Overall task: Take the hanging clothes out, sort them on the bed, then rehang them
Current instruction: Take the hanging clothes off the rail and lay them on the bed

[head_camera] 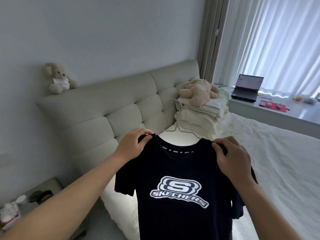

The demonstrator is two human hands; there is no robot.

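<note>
Aloft, both hands' fingers [218, 142] pinch the black T-shirt [178, 193] shoulders on its hanger [180, 129].

I am reading "SKECHERS" in large white letters across the chest of the dark T-shirt [178, 170], below both sets of fingers, under a big white "S" emblem. Between the fingers, a band inside the neckline is showing small repeated white lettering, seemingly the same brand, too small to confirm. The laptop screen [249, 84], far beyond the right fingers, is showing nothing legible.
</note>
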